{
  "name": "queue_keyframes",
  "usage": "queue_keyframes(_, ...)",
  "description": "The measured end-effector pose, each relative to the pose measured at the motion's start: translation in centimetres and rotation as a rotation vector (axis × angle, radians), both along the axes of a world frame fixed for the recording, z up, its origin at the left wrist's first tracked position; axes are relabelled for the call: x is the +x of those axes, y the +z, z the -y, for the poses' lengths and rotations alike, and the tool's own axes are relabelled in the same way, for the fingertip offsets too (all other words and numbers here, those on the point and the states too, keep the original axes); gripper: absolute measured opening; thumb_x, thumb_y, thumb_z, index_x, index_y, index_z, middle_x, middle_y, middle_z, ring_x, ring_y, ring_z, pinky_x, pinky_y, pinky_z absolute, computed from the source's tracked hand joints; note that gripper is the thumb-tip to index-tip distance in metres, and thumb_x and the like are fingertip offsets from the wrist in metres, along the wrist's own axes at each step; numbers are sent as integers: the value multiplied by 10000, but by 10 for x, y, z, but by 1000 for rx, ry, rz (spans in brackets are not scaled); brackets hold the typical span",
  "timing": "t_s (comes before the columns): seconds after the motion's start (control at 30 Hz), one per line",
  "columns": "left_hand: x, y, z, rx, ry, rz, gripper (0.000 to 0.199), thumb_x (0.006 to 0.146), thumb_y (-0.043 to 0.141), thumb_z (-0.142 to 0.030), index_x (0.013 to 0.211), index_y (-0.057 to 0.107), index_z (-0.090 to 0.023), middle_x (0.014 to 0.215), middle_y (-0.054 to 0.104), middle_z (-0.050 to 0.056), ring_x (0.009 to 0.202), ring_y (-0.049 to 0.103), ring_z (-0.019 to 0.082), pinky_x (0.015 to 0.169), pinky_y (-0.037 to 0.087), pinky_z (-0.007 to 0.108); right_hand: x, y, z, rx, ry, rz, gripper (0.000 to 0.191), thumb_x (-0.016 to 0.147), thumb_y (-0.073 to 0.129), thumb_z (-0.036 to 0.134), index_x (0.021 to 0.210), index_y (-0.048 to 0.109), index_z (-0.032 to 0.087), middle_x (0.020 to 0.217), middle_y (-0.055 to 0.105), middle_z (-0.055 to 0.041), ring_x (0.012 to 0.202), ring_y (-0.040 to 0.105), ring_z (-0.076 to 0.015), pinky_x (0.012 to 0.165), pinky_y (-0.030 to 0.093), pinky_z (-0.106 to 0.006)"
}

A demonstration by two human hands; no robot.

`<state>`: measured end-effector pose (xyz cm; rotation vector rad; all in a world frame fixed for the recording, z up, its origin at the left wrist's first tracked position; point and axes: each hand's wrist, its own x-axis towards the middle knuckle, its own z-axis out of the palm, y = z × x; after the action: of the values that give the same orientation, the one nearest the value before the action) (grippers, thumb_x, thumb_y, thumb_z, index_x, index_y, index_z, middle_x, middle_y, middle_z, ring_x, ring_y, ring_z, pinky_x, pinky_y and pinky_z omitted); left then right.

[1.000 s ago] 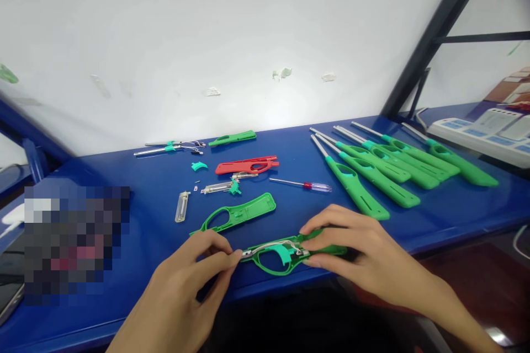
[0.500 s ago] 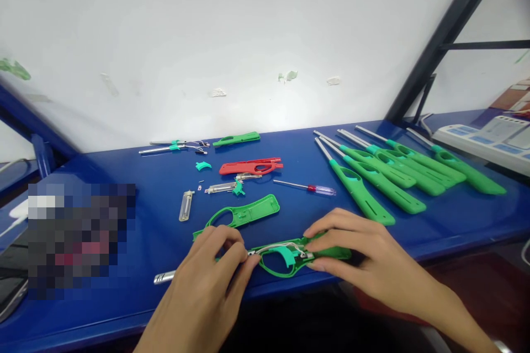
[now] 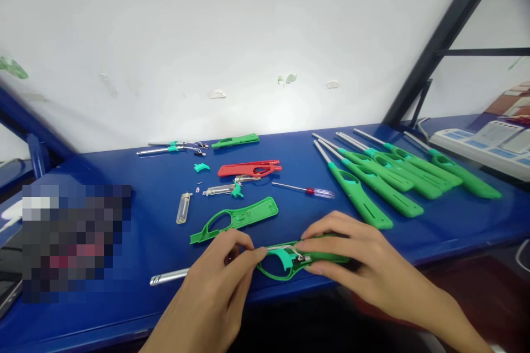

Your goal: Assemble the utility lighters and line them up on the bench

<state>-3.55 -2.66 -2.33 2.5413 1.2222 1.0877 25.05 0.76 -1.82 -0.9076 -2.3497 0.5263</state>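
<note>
Near the table's front edge lies an open green lighter casing (image 3: pixel 269 274) with white wires and a teal trigger (image 3: pixel 285 258) inside. My left hand (image 3: pixel 219 270) pinches its front end, where a metal tube (image 3: pixel 168 276) sticks out to the left; the joint is hidden under the fingers. My right hand (image 3: pixel 351 248) grips the handle end, thumb and fingers on either side. Just behind lies the matching green casing half (image 3: pixel 248 214), inner side up. A screwdriver (image 3: pixel 317 192) with a clear handle rests farther back.
Assembled green lighters (image 3: pixel 360 198) lie in a row at right. Behind are a red casing (image 3: pixel 244 169), a clear fuel tank (image 3: pixel 183 208), a loose teal trigger (image 3: pixel 202 167), metal tubes with wires (image 3: pixel 165 150) and another green casing (image 3: pixel 236 140). A white power strip (image 3: pixel 488 146) is far right.
My left fingers have shifted slightly right and press onto the casing's front end, covering the metal piece seen there before. My right hand keeps its hold. The view has moved slightly.
</note>
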Motion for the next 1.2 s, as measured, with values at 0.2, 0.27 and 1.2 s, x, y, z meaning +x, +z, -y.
queue_keyframes(0.2,-4,-6,-2,-32,-21,-17,331,1070,487,-48,1254,673,-250,1130,633,48,910,720,136,799,591,233,-2,1,1,-2,-9,1,218,1052,713,314,1256,783,347,1190,752,-17,1080,700,-186,945,564,-291)
queue_keyframes(0.27,-4,-8,-2,-36,-14,-16,335,1067,482,-45,1251,669,-253,1131,634,52,923,714,147,810,595,248,-2,2,1,-15,-11,-12,198,1064,695,318,1240,785,341,1178,758,-13,1070,704,-182,943,562,-286)
queue_keyframes(1.2,-1,-5,2,-67,16,-79,432,1038,430,-6,1350,619,-239,1137,631,64,894,698,159,787,613,255,-32,12,-8,110,-60,-49,147,1128,521,228,1057,648,254,952,755,8,823,707,-163,791,521,-299)
